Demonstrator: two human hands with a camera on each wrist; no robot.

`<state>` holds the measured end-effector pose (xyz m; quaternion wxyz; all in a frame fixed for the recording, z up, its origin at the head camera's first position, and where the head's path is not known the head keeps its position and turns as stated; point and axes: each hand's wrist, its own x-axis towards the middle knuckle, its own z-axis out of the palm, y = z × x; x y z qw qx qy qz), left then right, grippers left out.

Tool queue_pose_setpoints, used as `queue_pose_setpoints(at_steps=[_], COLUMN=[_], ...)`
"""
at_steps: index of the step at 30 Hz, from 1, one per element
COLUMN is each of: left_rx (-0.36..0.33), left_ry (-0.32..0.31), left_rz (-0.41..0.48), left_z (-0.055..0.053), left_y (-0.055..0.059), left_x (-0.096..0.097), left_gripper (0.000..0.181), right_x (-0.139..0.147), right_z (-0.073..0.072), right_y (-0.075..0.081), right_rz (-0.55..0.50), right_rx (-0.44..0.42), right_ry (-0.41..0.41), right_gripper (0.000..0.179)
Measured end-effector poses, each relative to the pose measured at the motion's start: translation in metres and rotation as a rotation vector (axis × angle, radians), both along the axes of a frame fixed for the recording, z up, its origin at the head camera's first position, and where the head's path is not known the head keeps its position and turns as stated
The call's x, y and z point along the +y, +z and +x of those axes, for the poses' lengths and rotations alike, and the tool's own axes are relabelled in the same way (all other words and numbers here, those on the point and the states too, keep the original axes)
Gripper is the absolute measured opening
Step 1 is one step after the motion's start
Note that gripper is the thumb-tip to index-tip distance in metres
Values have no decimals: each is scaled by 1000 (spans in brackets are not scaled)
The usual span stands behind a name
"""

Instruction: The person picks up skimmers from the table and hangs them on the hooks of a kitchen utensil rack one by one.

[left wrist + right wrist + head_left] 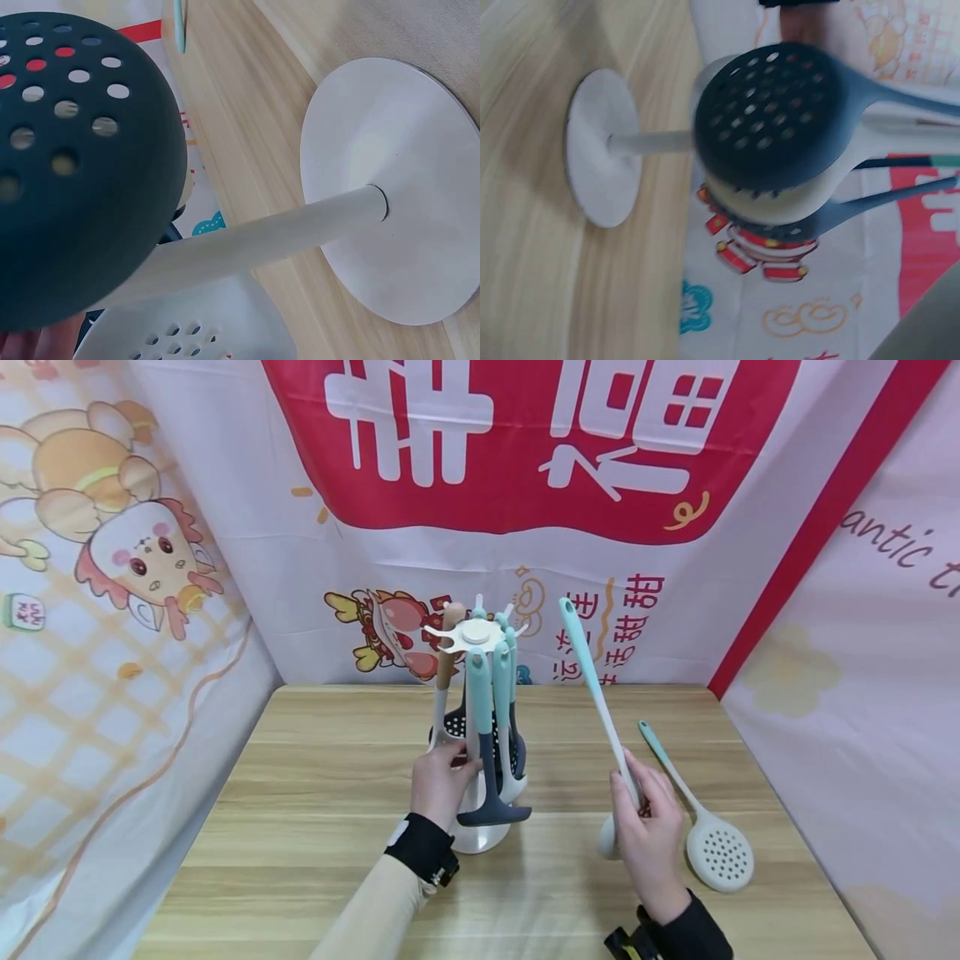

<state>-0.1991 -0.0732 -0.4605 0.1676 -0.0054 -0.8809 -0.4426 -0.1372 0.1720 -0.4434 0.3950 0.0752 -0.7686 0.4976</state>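
Note:
Near the table's middle stands a white utensil stand (pixel 477 837), hung with kitchen utensils that have turquoise or brown handles. My left hand (pixel 441 781) reaches in from the left among the utensils, thumb and fingers curled at the stand's pole. A dark slotted ladle (pixel 97 157) fills much of the left wrist view and covers most of that hand. My right hand (pixel 651 827) grips the white shaft of a ladle (pixel 592 685), turquoise handle end up, its rounded white head low beside the hand. A dark turner (pixel 495 810) hangs at the stand's front.
A white skimmer (pixel 720 852) with a turquoise handle lies on the wooden table (pixel 315 827), right of my right hand. Printed cloth (pixel 255 460) hangs behind the table and along both sides.

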Motion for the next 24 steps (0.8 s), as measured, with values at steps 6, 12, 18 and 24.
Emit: queue_pose_setpoints(at_steps=[6, 12, 18, 24], left_rx=[-3, 36, 34, 11], left_ry=[6, 15, 38, 61], left_rz=[3, 0, 2, -13], left_z=[0, 0, 1, 4], left_y=[0, 0, 0, 1], left_x=[1, 2, 4, 8], left_gripper=[22, 25, 34, 34], right_x=[-6, -11, -14, -18], right_z=[9, 14, 15, 16], right_y=[12, 16, 16, 16], right_rz=[-4, 8, 13, 11], right_rx=[74, 147, 216, 294], right_ry=[73, 104, 125, 145], right_gripper=[38, 41, 45, 40])
